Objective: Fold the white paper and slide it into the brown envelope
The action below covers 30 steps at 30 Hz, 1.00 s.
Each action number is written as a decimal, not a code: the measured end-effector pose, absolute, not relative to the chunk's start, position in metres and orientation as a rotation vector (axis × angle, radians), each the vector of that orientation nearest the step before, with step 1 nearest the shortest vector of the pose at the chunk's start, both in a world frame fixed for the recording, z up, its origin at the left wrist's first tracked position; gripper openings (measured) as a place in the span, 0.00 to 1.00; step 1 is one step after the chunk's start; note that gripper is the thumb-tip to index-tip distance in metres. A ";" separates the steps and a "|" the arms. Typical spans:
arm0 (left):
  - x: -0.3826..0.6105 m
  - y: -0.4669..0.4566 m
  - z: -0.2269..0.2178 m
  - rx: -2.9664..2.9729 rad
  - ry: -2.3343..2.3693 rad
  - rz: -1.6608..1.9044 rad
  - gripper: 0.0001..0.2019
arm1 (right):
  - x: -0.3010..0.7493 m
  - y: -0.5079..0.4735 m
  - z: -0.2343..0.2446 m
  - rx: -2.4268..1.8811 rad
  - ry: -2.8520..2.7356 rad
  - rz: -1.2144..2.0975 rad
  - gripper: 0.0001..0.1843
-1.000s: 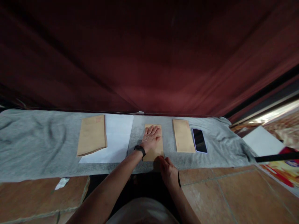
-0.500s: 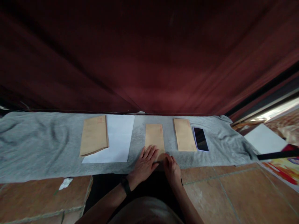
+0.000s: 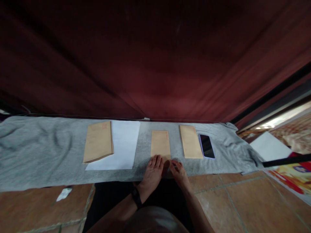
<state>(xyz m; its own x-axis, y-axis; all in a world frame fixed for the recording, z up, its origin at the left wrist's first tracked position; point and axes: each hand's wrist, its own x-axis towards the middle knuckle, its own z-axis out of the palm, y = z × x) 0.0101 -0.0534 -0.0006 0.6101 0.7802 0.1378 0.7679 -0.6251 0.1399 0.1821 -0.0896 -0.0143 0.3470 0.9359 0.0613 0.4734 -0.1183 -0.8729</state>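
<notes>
A brown paper envelope [image 3: 160, 142] with small red print lies upright in front of me on the grey cloth. My left hand [image 3: 153, 170] rests flat on its lower left part, fingers stretched out. At the envelope's lower right corner my right hand [image 3: 179, 171] pinches the edge between thumb and fingers. The bottom end of the envelope, between the hands, is in shadow and partly hidden. To the right lie more brown envelopes [image 3: 191, 141], seemingly stacked. A larger pile of brown envelopes [image 3: 98, 141] sits at the left, overlapping white paper sheets [image 3: 125, 144].
A phone [image 3: 207, 146] in a light purple case lies beside the right-hand envelopes. Grey cloth [image 3: 41, 149] covers the narrow surface, with a dark red panel [image 3: 155, 81] rising behind it. A white scrap [image 3: 64, 194] lies on the tiled floor [image 3: 233, 200].
My left hand has slid down toward the envelope's lower end, its fingers closer together. My right hand stays at the lower right corner. The view has shifted slightly.
</notes>
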 end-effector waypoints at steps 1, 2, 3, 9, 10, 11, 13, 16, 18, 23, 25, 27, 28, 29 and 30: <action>0.012 -0.053 0.001 2.791 1.330 0.253 0.28 | 0.183 -0.090 -0.014 -1.734 -1.257 0.687 0.19; 0.014 -0.052 0.004 2.825 1.331 0.222 0.27 | 0.184 -0.089 -0.014 -1.739 -1.243 0.709 0.20; 0.015 -0.051 0.006 2.858 1.334 0.194 0.26 | 0.184 -0.088 -0.013 -1.752 -1.210 0.732 0.21; 0.020 -0.052 0.019 2.942 1.367 0.144 0.25 | 0.186 -0.081 -0.011 -1.731 -0.945 0.944 0.26; 0.020 -0.053 0.020 2.936 1.372 0.155 0.25 | 0.186 -0.081 -0.010 -1.707 -0.919 0.969 0.26; 0.021 -0.053 0.021 2.925 1.374 0.166 0.25 | 0.186 -0.082 -0.009 -1.678 -0.881 0.993 0.26; 0.022 -0.051 0.025 2.892 1.381 0.184 0.25 | 0.186 -0.083 -0.006 -1.609 -0.770 1.053 0.25; 0.023 -0.047 0.035 2.814 1.364 0.185 0.24 | 0.182 -0.085 0.005 -1.538 -0.656 1.126 0.23; 0.023 -0.043 0.044 2.721 1.352 0.189 0.21 | 0.177 -0.085 0.014 -1.483 -0.616 1.152 0.24; 0.018 -0.033 0.073 2.573 1.380 0.266 0.13 | 0.168 -0.081 0.036 -1.286 -0.423 1.211 0.28; 0.013 -0.026 0.084 2.470 1.418 0.462 0.11 | 0.167 -0.080 0.038 -1.267 -0.382 1.230 0.29; 0.009 -0.017 0.090 2.164 1.448 0.826 0.12 | 0.166 -0.079 0.036 -1.269 -0.381 1.258 0.29; 0.007 -0.013 0.091 1.929 1.438 1.006 0.14 | 0.164 -0.078 0.034 -1.273 -0.389 1.278 0.29; 0.006 -0.010 0.089 1.668 1.405 1.137 0.16 | 0.162 -0.077 0.032 -1.280 -0.401 1.301 0.29; 0.006 -0.008 0.086 1.412 1.360 1.209 0.17 | 0.160 -0.076 0.029 -1.289 -0.415 1.326 0.30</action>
